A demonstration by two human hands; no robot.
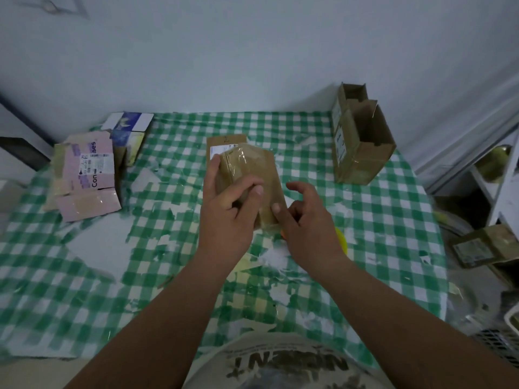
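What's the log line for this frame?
left grip: holds taped box | right grip: thumb on box edge | table: open carton, pink box

Two hands (230, 211), five cardboard boxes (252, 169)

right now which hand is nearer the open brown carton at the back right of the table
Right. The right hand is at the taped parcel's right edge, nearer the camera than and left of the open carton. The left hand grips the parcel's left side, farther away.
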